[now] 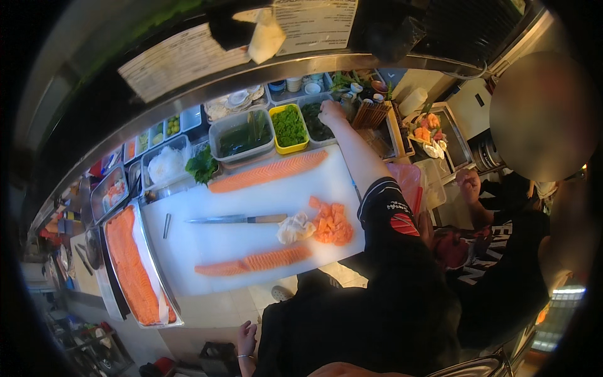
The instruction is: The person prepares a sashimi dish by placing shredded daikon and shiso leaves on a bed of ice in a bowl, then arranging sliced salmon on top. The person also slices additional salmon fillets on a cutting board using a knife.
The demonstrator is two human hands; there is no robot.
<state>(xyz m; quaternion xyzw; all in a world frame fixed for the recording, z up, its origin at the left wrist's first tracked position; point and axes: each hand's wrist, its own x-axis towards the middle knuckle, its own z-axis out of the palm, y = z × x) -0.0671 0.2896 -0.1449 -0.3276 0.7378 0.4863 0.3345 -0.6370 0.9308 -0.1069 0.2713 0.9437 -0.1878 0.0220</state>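
Observation:
My right hand (332, 113) reaches across a white cutting board (179, 254) to a clear tub (316, 123) of dark green leaves. Its fingertips are at the leaves, and whether they grip any is hidden. Low beside my body, my left hand (246, 337) hangs with loosely curled fingers and holds nothing. On the board are a long salmon strip (268, 172), a sliced salmon strip (254, 260) and a pile of salmon cubes (332, 224). A wooden-handled knife (235, 219) lies between the strips, next to a crumpled white cloth (295, 228). Metal tweezers (167, 226) rest farther left.
A metal tray (176, 319) of salmon fillet adjoins the board's left end. Behind stand a yellow tub (289, 150) of leafy greens, a larger tub (242, 155) and white shreds (166, 163). A co-worker's fist (468, 185) is at right, near a garnished sashimi dish (428, 132).

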